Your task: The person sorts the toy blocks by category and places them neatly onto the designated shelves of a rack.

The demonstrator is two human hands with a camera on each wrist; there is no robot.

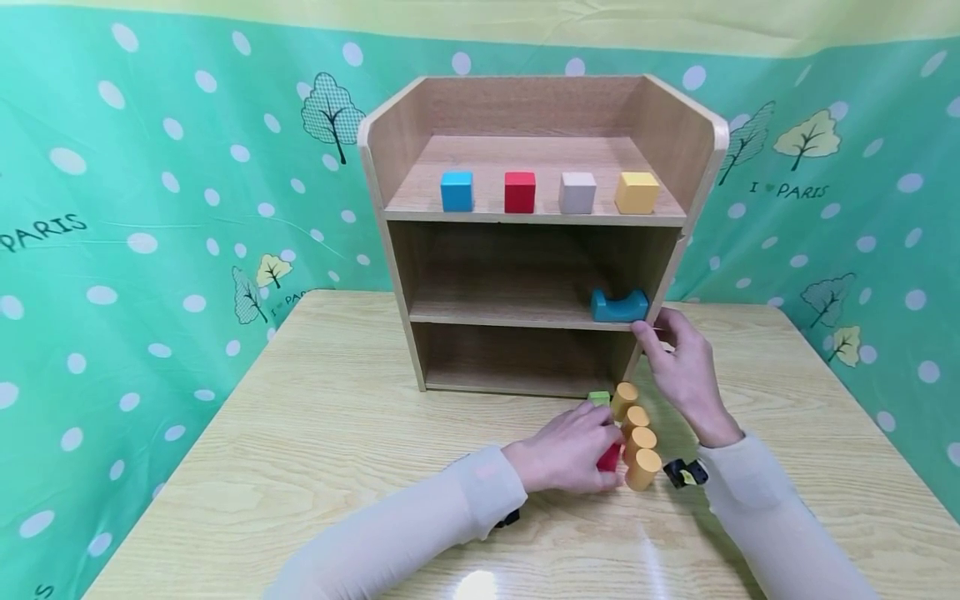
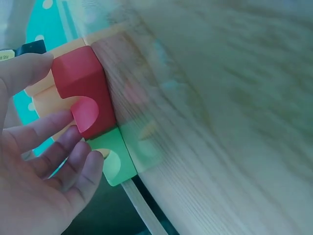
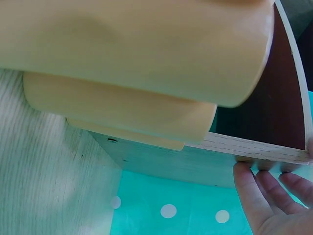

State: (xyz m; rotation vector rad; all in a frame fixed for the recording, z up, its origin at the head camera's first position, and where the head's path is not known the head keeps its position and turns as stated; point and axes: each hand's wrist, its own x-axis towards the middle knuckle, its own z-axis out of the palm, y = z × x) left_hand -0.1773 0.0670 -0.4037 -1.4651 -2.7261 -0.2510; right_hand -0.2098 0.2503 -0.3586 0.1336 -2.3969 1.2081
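My left hand [image 1: 573, 450] is at a red notched block [image 1: 609, 457] on the table, its thumb and forefinger at two sides of it. The left wrist view shows the block's rounded cut-out, with a green notched block [image 2: 115, 156] against its end. Several yellow-orange cylinders [image 1: 643, 469] stand upright in a row beside these blocks. My right hand [image 1: 686, 362] grips the right side panel of a wooden shelf [image 1: 510, 323], thumb at the front edge and fingertips on the outer face. Just above that thumb, a blue notched block [image 1: 619, 307] sits on the middle board.
Along the shelf's top board stand a blue cube [image 1: 457, 192], a red cube [image 1: 520, 192], a white cube [image 1: 577, 193] and a yellow cube [image 1: 637, 193]. The shelf stands on a light wooden table [image 1: 300, 417]. A green patterned curtain [image 1: 187, 167] hangs behind.
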